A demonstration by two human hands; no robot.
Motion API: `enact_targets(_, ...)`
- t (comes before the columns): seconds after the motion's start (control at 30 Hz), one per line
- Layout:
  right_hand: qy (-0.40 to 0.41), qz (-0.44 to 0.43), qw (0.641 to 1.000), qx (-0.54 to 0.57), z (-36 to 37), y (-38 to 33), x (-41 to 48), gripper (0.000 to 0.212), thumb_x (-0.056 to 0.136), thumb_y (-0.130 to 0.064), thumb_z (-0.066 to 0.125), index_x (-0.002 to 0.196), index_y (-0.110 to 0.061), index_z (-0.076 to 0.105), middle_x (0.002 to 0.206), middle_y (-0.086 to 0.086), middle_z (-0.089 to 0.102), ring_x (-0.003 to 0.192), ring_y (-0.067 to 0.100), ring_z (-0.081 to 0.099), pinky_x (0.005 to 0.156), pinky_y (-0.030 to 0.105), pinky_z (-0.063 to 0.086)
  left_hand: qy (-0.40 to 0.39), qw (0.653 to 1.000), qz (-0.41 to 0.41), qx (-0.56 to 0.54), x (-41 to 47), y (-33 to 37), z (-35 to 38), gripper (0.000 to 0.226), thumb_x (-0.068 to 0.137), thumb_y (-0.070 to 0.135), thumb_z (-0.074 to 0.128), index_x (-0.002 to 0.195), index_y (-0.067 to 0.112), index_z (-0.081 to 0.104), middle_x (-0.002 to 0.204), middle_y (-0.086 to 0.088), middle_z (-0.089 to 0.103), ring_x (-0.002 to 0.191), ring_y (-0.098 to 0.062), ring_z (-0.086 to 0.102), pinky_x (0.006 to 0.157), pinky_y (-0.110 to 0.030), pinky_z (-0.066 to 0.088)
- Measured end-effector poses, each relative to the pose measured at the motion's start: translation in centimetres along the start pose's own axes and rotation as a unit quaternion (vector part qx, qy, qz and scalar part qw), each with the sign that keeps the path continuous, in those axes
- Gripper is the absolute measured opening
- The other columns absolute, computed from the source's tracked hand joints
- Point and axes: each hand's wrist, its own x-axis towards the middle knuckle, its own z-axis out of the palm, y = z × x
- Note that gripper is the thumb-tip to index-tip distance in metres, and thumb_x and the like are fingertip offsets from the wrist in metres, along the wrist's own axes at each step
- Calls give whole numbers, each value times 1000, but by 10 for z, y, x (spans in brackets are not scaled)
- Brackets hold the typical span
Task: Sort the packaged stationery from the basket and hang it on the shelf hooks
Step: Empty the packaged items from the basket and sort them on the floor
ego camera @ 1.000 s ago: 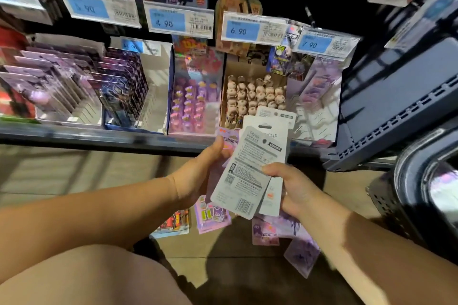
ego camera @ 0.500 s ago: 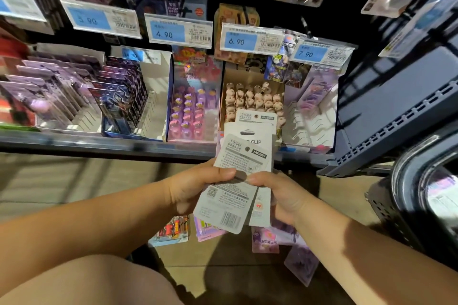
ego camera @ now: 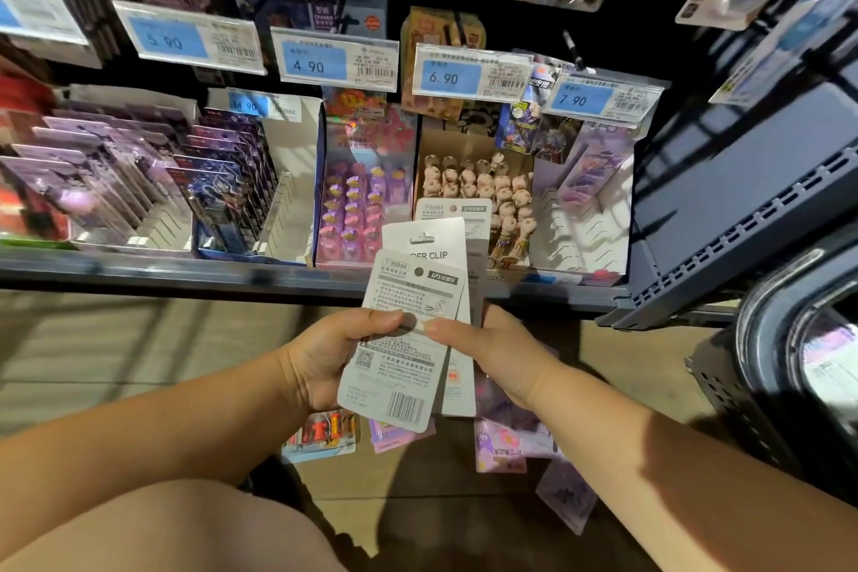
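Both hands hold a fanned stack of white carded stationery packs (ego camera: 408, 293) in front of the shelf edge. The front card shows a barcode and a hang hole; one behind reads "CLIP". My left hand (ego camera: 334, 353) grips the stack from the left, thumb on the front card. My right hand (ego camera: 497, 353) holds it from the right, its thumb pressed on the same card. Above, packaged goods hang on shelf hooks (ego camera: 571, 46) behind price tags. The dark basket (ego camera: 784, 367) stands at the right edge, with pale packs showing inside.
Display boxes of purple carded pens (ego camera: 139, 181), pink erasers (ego camera: 362, 209) and doll-topped pens (ego camera: 483, 190) fill the grey shelf (ego camera: 139, 269). Several loose packs (ego camera: 325, 432) lie on the wooden floor below my hands. A second grey shelf unit (ego camera: 743, 200) juts out at right.
My left thumb has come onto the front card beside my right thumb, and the stack has been drawn lower and more upright. The view has dipped slightly.
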Motion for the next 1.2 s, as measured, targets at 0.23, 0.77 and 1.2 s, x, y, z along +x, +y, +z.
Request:
enact_targets(0.23, 74, 69, 965, -242, 14, 4, 4, 92, 48, -87, 50, 132, -49, 49, 148, -3, 38, 138, 23, 24, 111, 42, 27, 11, 1000, 0, 19, -5, -6, -9, 62, 42, 21, 97, 99, 8, 77, 100, -18, 73, 89, -31, 72, 73, -41, 59)
enact_targets(0.77, 130, 113, 918, -358, 41, 41, -21, 84, 79, -79, 16, 132, -17, 39, 129, -1, 24, 124, 25, 40, 104, 44, 39, -22, 997, -75, -20, 0, -39, -49, 34, 94, 14, 60, 127, 8, 60, 125, -21, 63, 118, -36, 60, 98, -47, 50)
enact_targets(1.2, 208, 41, 960, -180, 7, 58, -15, 8, 97, -29, 52, 103, -25, 56, 120, -4, 38, 108, 11, 43, 76, 15, 38, 94, 995, -28, -23, -6, -40, -57, 67, 36, 14, 99, 98, 2, 76, 99, -23, 72, 86, -36, 72, 73, -48, 60)
